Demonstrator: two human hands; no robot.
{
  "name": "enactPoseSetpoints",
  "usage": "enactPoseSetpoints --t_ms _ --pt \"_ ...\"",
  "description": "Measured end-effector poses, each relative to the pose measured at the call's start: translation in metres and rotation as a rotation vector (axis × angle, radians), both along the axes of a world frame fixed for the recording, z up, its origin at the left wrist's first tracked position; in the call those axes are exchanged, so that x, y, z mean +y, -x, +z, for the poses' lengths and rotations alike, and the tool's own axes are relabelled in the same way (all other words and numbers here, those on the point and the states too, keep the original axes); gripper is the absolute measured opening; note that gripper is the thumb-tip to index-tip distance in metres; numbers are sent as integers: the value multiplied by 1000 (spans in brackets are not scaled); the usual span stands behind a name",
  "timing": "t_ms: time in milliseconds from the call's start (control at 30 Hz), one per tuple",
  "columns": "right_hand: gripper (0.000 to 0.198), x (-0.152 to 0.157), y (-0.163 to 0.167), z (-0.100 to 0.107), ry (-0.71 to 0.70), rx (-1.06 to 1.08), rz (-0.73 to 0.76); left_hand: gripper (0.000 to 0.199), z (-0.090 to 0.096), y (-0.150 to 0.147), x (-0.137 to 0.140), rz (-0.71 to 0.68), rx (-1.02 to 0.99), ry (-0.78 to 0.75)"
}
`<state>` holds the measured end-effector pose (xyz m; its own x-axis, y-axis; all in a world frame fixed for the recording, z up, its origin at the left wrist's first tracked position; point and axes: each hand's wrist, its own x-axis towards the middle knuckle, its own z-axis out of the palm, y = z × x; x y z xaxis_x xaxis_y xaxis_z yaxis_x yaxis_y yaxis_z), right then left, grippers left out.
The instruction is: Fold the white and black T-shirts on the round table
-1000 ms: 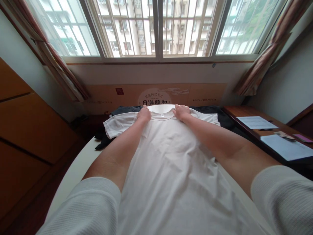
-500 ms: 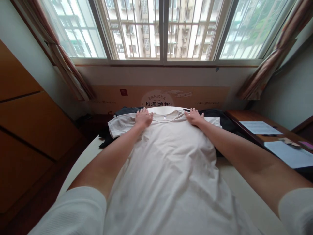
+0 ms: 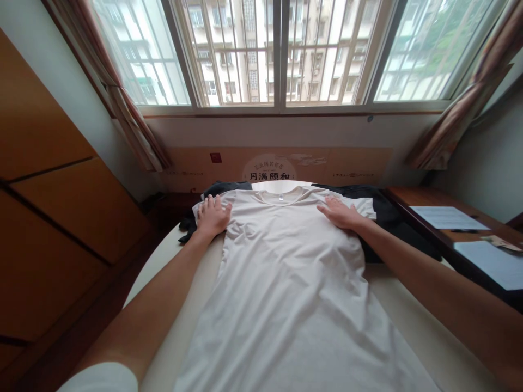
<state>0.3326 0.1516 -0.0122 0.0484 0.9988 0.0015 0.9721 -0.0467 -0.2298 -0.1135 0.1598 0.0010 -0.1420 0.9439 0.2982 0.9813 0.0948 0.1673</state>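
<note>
- Far left: a dark, crumpled fabric bundle (image 3: 188, 228) is half covered by the shirt's sleeve, so what garment it is can't be told.
- Left hand (image 3: 214, 215): laid flat over that sleeve, fingers spread. Grip's relaxed, nothing pinched.
- Middle: the white short-sleeved cotton-looking T-shirt (image 3: 281, 272) is spread lengthwise on the white, round-edged table (image 3: 411, 316), neckline at the far end. Laying-out looks mostly done, I'd judge: collar opened, both sleeves out to the sides. Folds haven't been started.
- What's left, probably: long creases down the body and bunching below the left hand haven't been flattened.
- Right hand (image 3: 339, 212): rested on the shirt near the other sleeve, grip loose too, no cloth clutched.
- Right: black cloth (image 3: 392, 234) is left lying beside the shirt.
</note>
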Motion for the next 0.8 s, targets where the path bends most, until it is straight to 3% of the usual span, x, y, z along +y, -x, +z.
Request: enactPoseSetpoints --t_ms 300,533,800 --pt "70 -12 -63 -7 12 -18 -180 77 3 16 -2 90 -67 48" --pt "67 -19 -60 -9 -55 -26 -376 85 -1 19 -7 241 -158 -10" --pt "67 -23 -60 -7 -75 10 -461 91 -2 15 -9 320 -167 -43"
